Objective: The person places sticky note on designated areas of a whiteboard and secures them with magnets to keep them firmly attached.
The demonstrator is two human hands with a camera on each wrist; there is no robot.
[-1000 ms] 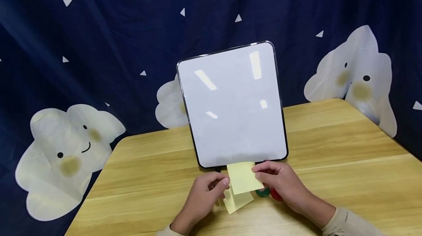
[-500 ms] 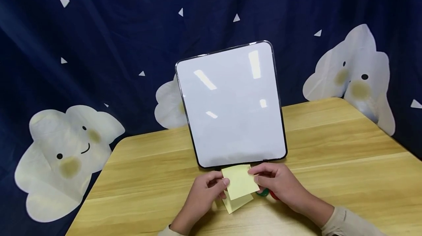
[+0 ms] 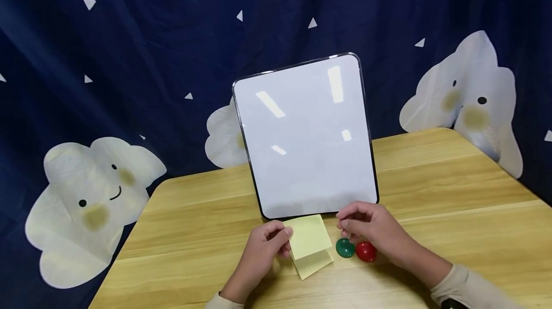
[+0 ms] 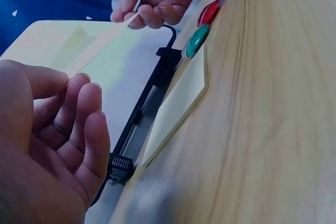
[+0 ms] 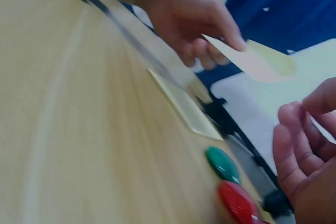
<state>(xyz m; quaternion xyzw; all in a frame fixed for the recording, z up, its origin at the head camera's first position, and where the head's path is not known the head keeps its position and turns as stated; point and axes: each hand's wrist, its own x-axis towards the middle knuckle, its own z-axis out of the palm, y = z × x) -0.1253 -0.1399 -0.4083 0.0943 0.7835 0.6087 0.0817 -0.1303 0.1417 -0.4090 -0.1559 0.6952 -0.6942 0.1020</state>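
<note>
A single yellow sticky note [image 3: 307, 236] is pinched by one edge between the thumb and index finger of my left hand [image 3: 262, 251]. Just below it lies a pad of sticky notes [image 4: 178, 107] on the table, partly covered by the note in the head view. My right hand [image 3: 373, 227] hovers to the right with loosely curled fingers and nothing visible in its grasp; a gap separates it from the note in the head view. Beneath its fingers sit a glossy green oval piece [image 3: 345, 248] and a red one [image 3: 365, 251], side by side.
A whiteboard [image 3: 308, 165] with a black frame stands tilted right behind the hands, its dark foot [image 4: 122, 167] close to the pad. The wooden table [image 3: 194, 232] reaches back to a navy curtain [image 3: 172, 36] with cloud prints.
My right hand has let go of the note's right edge and moved up and right, uncovering the green and red pieces. The left hand now holds the note alone, slightly further left.
</note>
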